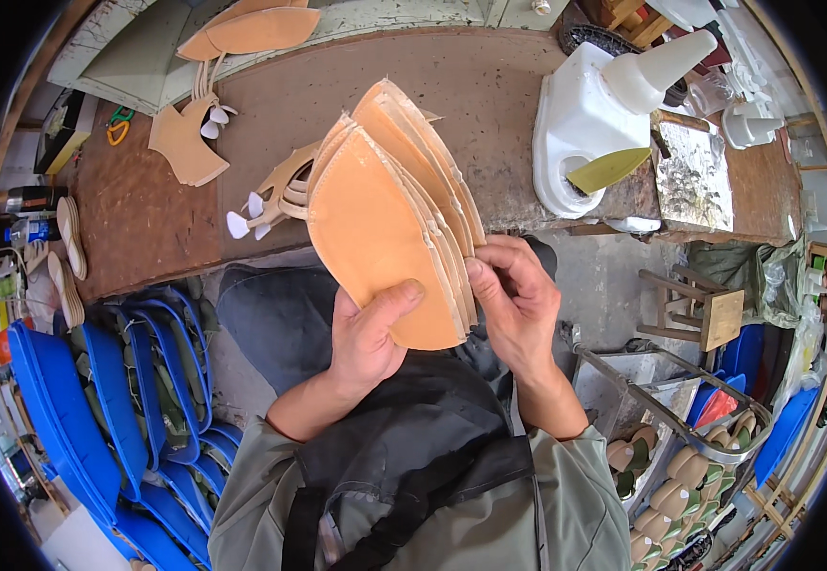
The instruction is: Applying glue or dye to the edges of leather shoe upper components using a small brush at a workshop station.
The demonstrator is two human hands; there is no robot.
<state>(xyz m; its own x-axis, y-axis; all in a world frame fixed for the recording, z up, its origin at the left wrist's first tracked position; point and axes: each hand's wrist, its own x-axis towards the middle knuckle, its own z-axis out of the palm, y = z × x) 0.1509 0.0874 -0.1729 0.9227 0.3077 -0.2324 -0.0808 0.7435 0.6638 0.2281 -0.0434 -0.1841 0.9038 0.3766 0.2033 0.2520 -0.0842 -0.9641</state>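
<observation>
while the left hand [368, 333] clamps the stack of tan leather pieces [389, 219] at centre frame, thumb across the front piece, the right hand [513, 300] pinches the stack's rear edges. fanning goes best, i judge, if the left grip stays low and fingertips peel one layer only, above the workbench [489, 86].

Both forearms are raised from the lower edge, sleeves pushed back. The left hand [366, 333] is closed in a grip, thumb laid flat across the front. The right hand [518, 300] is pinched shut, fingertips curled inward
</observation>
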